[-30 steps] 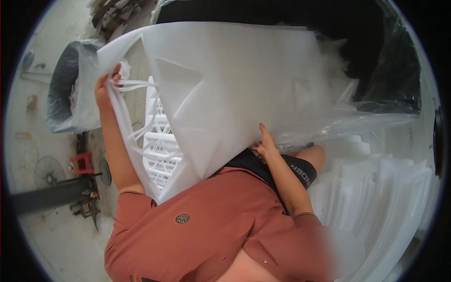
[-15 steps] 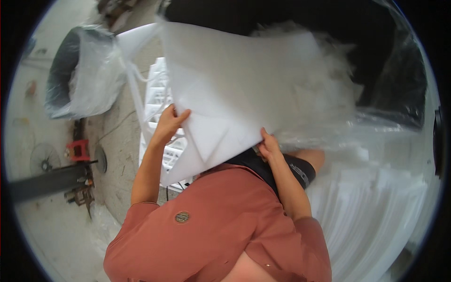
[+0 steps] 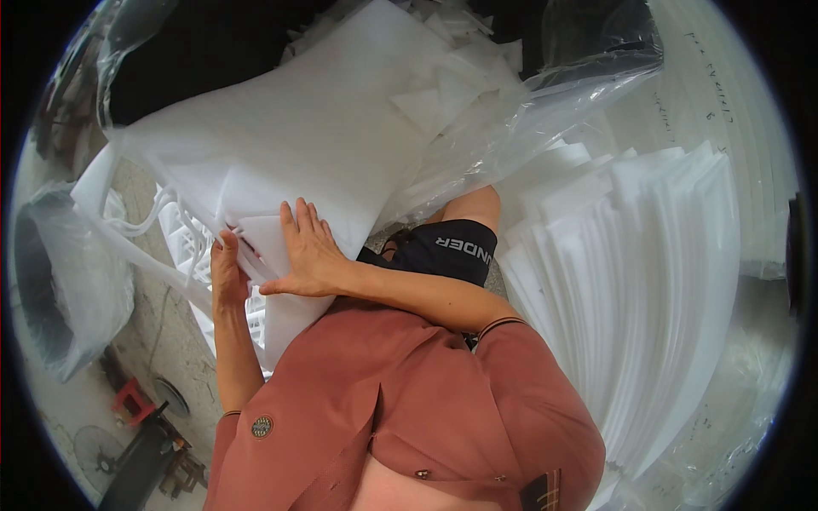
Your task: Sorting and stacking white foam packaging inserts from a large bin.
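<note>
A large white foam sheet (image 3: 315, 145) lies folded over a white plastic crate (image 3: 192, 247) in front of me. My right hand (image 3: 308, 251) presses flat on the sheet's near folded corner, fingers spread. My left hand (image 3: 227, 271) pinches the sheet's lower left edge next to it. A clear plastic bag (image 3: 520, 111) with small white foam offcuts lies behind the sheet.
A tall stack of white foam sheets (image 3: 648, 281) stands at my right. A clear bag on a dark bin (image 3: 60, 281) sits at the left. A red tool (image 3: 132, 400) and a small fan (image 3: 94, 447) lie on the concrete floor at lower left.
The foam sheet has come down from in front of me and been folded flatter onto the crate. My right hand moved left onto its corner, and my left hand dropped to its lower edge.
</note>
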A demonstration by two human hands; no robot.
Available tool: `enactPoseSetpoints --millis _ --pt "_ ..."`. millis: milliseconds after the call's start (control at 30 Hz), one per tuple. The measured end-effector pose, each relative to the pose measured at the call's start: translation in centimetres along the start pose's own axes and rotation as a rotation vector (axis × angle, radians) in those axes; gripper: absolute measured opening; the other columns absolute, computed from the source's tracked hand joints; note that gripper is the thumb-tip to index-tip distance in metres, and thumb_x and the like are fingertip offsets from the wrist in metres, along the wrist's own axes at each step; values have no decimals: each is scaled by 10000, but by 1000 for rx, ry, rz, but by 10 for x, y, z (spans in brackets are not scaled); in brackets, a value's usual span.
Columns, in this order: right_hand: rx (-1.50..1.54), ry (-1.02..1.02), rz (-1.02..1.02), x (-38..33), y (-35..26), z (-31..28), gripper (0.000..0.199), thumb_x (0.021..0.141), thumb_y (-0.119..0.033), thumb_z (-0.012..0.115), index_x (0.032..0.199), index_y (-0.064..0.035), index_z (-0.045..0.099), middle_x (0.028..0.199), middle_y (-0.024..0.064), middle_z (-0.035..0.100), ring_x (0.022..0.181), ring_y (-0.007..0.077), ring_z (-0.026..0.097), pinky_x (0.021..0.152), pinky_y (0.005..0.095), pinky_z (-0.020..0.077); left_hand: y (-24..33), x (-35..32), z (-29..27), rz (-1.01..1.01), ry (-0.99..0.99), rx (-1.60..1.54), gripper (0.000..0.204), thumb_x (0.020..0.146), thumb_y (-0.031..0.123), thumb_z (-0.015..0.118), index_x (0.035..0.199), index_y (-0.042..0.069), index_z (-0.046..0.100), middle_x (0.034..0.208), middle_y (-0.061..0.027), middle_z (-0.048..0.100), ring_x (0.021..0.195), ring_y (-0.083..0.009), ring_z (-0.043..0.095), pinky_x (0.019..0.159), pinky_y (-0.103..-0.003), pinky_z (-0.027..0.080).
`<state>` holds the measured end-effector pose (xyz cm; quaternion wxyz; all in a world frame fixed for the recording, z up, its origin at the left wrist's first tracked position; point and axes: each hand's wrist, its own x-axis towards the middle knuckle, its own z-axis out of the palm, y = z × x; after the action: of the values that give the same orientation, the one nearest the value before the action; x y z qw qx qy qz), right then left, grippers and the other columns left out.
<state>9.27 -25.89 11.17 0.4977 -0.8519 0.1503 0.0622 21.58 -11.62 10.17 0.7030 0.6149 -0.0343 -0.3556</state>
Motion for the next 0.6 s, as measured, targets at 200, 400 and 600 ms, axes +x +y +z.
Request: enactPoseSetpoints --millis 200,400,600 --pt "17 88 -54 1 13 0 885 713 -347 735 1348 112 321 1320 359 380 1226 472 420 1002 469 392 6 -9 -4 6 -3 -62 403 933 399 577 1098 33 532 839 -41 599 600 -108 530 498 -221 411" --pt "457 153 240 1 77 -74 283 721 -130 662 924 66 650 828 114 676 722 197 642 661 354 523 4 4 -12 41 92 -7 325 952 355 561 1014 39 519 799 -62 588 508 -102 490 450 -222 365" --pt "889 641 187 6 112 -135 280 780 -63 631 1020 76 593 925 113 655 769 191 641 707 311 524 10 2 -47 -117 12 -112 389 947 386 548 1080 20 531 901 -70 619 606 -124 547 494 -233 413"
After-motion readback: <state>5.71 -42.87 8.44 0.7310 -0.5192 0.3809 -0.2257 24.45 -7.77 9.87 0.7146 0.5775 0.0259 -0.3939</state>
